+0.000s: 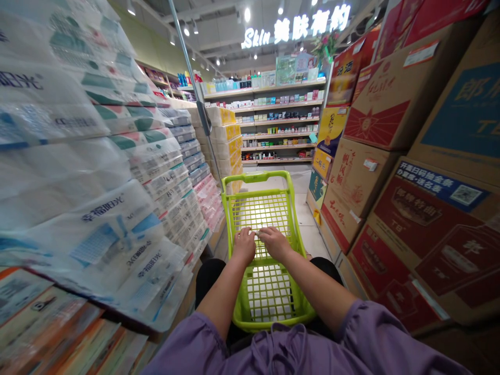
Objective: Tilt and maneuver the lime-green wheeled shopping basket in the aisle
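Narrowly curled, our left hand (244, 246) and right hand (275, 244) come close together at the fingertips; we cannot tell whether they pinch something small or merely rest on the mesh. Beneath them is the green basket (302, 306), mid-scene between our knees, its handle (258, 177) on the far side. For work this fine, we would do best to use light fingertip pressure, steady the piece with one hand while the other moves, and leave the meeting point uncovered so that our eyes can follow it.

Both forearms reach forward and converge from near left and near right, elbows apart, wrists lowered, palms facing down, backs of the hands showing. Such a symmetrical pose should favour small, even movements. Wrapped paper packs (117, 224) rise on our left, stacked cartons (367, 125) on our right, both clear of our hands.
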Demonstrator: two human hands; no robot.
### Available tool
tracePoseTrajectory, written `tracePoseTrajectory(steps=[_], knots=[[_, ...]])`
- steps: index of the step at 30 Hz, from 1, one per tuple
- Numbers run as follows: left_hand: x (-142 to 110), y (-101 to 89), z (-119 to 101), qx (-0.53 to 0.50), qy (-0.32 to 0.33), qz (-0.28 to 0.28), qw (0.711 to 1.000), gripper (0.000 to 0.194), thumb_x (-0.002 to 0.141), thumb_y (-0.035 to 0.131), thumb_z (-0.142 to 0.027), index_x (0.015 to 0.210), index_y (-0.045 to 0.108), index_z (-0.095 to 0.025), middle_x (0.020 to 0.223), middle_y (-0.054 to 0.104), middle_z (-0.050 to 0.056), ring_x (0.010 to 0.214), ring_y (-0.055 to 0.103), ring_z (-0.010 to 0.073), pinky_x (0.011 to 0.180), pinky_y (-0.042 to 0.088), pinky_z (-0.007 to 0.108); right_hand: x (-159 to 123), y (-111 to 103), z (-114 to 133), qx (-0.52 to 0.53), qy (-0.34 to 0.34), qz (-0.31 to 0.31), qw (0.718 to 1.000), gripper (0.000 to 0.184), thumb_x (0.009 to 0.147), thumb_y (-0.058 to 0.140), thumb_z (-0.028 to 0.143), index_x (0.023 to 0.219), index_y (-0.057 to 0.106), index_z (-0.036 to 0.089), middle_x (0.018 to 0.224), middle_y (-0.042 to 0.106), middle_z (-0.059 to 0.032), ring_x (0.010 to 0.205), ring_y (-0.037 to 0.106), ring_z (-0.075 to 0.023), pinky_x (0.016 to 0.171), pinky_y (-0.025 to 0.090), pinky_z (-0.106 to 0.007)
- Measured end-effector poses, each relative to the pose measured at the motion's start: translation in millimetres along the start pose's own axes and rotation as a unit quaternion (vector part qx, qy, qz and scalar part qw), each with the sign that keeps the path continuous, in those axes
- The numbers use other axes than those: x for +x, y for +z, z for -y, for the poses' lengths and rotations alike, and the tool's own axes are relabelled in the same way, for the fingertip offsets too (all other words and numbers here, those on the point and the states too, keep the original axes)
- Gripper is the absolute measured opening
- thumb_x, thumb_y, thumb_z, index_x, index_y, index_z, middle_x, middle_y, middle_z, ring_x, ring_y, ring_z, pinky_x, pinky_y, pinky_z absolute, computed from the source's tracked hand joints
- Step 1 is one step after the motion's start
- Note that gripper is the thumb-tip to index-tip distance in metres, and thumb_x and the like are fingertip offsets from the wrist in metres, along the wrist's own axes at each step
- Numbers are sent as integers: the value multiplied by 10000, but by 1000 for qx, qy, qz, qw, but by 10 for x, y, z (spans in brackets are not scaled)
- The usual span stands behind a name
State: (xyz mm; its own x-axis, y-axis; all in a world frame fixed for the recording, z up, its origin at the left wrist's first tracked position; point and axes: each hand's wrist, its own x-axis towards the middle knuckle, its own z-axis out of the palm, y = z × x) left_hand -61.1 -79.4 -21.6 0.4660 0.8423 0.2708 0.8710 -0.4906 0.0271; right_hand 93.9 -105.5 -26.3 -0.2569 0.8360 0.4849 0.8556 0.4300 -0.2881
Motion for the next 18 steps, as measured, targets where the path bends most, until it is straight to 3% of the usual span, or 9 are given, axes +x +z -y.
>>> tracePoseTrajectory(steps=[3,8,10,15,18], knots=[[0,11,8,-3,1,-1,1000,368,831,456,-99,1174,578,-153,1356,513,146,1278,432,258,1022,343,437,12,25,35,31,-36,1,999,328,854,488,56,1027,712,222,1219,645,-53,1118,536,-200,974,466,-358],[8,25,17,-6,1,-10,1000,340,834,464,-106,1142,594,-169,1339,525,129,1271,437,251,1020,349,427,47,40,-93,-3,120,-38,992,479,827,433,-14,1183,648,222,1338,563,-80,1225,481,-229,979,461,-396],[11,29,17,-6,0,-11,1000,334,836,461,-108,1136,597,-165,1336,528,129,1271,437,251,1019,348,427,47,52,-120,-14,144,-35,989,521,823,422,-19,1236,614,234,1368,537,-71,1249,466,-229,980,460,-390],[9,38,21,-5,-3,-12,1000,344,835,460,-105,1145,591,-171,1339,524,127,1264,440,254,1018,349,430,28,77,-66,-5,41,5,999,493,817,433,-3,1188,650,236,1326,572,-53,1223,466,-211,1035,417,-374],[7,41,28,-6,1,-10,1000,340,837,461,-110,1147,589,-169,1346,515,131,1264,438,259,1018,348,438,14,69,-40,2,33,3,999,482,815,431,-2,1161,667,236,1292,596,-50,1181,488,-205,1045,405,-374]])
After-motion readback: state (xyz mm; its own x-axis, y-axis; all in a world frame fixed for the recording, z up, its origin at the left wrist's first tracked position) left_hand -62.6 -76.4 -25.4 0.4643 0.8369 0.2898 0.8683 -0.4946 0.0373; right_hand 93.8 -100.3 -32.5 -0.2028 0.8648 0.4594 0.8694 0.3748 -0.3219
